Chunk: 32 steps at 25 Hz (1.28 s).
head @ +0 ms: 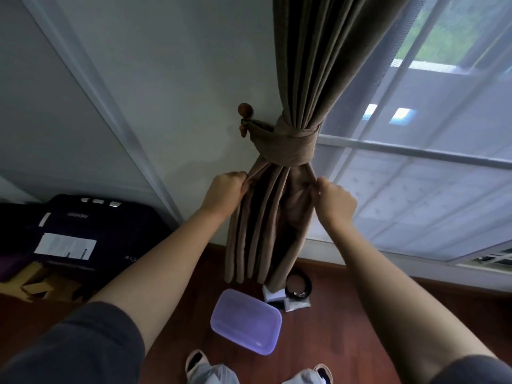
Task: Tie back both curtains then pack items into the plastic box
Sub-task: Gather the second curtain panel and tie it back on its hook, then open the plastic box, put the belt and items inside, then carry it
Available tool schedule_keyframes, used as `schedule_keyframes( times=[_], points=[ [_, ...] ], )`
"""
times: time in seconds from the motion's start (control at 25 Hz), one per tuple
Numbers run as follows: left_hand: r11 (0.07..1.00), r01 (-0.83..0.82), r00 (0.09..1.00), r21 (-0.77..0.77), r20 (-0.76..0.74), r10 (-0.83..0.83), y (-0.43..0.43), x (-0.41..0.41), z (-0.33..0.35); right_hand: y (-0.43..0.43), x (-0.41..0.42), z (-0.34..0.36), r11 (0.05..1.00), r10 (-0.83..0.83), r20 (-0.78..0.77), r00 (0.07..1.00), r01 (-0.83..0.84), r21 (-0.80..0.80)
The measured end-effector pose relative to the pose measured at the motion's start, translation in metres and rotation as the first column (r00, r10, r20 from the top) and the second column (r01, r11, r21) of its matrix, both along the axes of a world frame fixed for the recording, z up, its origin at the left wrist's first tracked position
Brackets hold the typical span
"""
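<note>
**Brown curtain pinched at both edges under its tieback**

Brown cloth is caught in both hands. The left hand [225, 189] curls its fingers round the outer fold on the wall side, and the right hand [336, 202] pinches the outer fold on the window side. The two hands are level with each other, and the lower folds of the curtain [266, 231] hang between them.

At 12 o'clock from the grips, just above the knuckles, the tieback [288, 145] wraps the gathered cloth tightly. Its end runs toward 10 o'clock to a round wooden knob [245, 110] on the wall. Above the band the curtain rises in close pleats out of the top of the view.

At 6 o'clock from the hands, well below them on the wooden floor [360, 314], lies the plastic box [246, 321], pale purple with its lid on. At 1 o'clock from the box, beside the curtain hem, sit a small white carton [274, 295], a black coiled ring [299, 284] and a flat packet [296, 304].

The window [429, 189] is at 3 o'clock, and a dark case [91, 231] is at 9 o'clock.
</note>
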<state>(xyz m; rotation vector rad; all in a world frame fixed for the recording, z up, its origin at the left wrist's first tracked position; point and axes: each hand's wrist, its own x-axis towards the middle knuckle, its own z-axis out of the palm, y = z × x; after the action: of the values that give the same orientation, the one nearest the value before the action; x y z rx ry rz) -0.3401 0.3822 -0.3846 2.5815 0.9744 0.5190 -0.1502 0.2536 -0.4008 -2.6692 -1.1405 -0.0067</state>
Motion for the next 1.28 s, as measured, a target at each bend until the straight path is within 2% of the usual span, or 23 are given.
schedule_keyframes(
  times=[0.08, 0.16, 0.24, 0.32, 0.4, 0.52, 0.6, 0.68, 0.76, 0.84, 0.96, 1.04, 1.16, 1.28],
  points=[
    [1.0, 0.025, 1.0, -0.019, -0.011, -0.025, -0.004, 0.002, -0.002, 0.0, 0.001, 0.003, 0.996, 0.075, -0.037, 0.997, -0.076, -0.052],
    [0.997, 0.022, 1.0, -0.069, 0.01, -0.022, -0.007, 0.001, -0.005, -0.003, -0.014, 0.0, 0.98, 0.191, -0.114, 0.975, -0.196, -0.034],
    [0.992, 0.054, 0.998, -0.11, 0.025, -0.052, -0.009, -0.003, -0.007, -0.01, -0.029, -0.007, 0.966, 0.258, -0.196, 0.946, -0.251, 0.058],
    [0.981, 0.082, 0.987, -0.174, 0.152, -0.055, -0.01, -0.008, -0.005, -0.016, -0.037, -0.006, 0.956, 0.273, -0.259, 0.926, -0.232, 0.177],
    [0.974, 0.116, 0.971, -0.194, 0.231, -0.07, -0.011, -0.012, -0.002, -0.017, -0.043, -0.001, 0.932, 0.267, -0.246, 0.932, -0.185, 0.312],
    [0.986, 0.131, 0.978, -0.1, 0.177, -0.112, -0.013, -0.011, -0.003, -0.011, -0.051, 0.008, 0.859, 0.25, -0.175, 0.952, -0.135, 0.494],
    [0.996, 0.079, 0.987, -0.029, 0.142, -0.074, -0.015, -0.006, -0.004, -0.006, -0.049, 0.005, 0.884, 0.234, -0.138, 0.962, -0.151, 0.442],
    [0.999, 0.048, 0.993, -0.01, 0.109, -0.046, -0.016, -0.006, -0.003, -0.005, -0.044, -0.006, 0.952, 0.211, -0.154, 0.965, -0.167, 0.258],
    [0.998, 0.058, 0.997, -0.017, 0.056, -0.057, -0.016, -0.008, -0.003, -0.01, -0.042, -0.016, 0.97, 0.223, -0.2, 0.954, -0.197, 0.145],
    [0.999, 0.014, 0.998, -0.034, 0.068, -0.011, -0.024, -0.011, -0.006, -0.02, -0.044, -0.024, 0.965, 0.248, -0.252, 0.935, -0.217, 0.145],
    [0.97, -0.212, 0.962, -0.122, 0.148, 0.229, -0.047, -0.016, -0.018, -0.035, -0.043, -0.032, 0.959, 0.279, -0.325, 0.904, -0.243, 0.148],
    [0.931, -0.321, 0.926, -0.171, 0.149, 0.347, -0.068, -0.018, -0.032, -0.048, -0.036, -0.044, 0.946, 0.325, -0.342, 0.882, -0.298, 0.13],
    [0.865, -0.424, 0.885, -0.27, 0.08, 0.459, -0.11, -0.02, -0.061, -0.071, -0.024, -0.065, 0.91, 0.405, -0.362, 0.84, -0.409, 0.069],
    [0.785, -0.502, 0.855, -0.363, -0.073, 0.513, -0.157, -0.026, -0.091, -0.105, -0.018, -0.086, 0.885, 0.421, -0.408, 0.81, -0.465, -0.009]
  ],
)
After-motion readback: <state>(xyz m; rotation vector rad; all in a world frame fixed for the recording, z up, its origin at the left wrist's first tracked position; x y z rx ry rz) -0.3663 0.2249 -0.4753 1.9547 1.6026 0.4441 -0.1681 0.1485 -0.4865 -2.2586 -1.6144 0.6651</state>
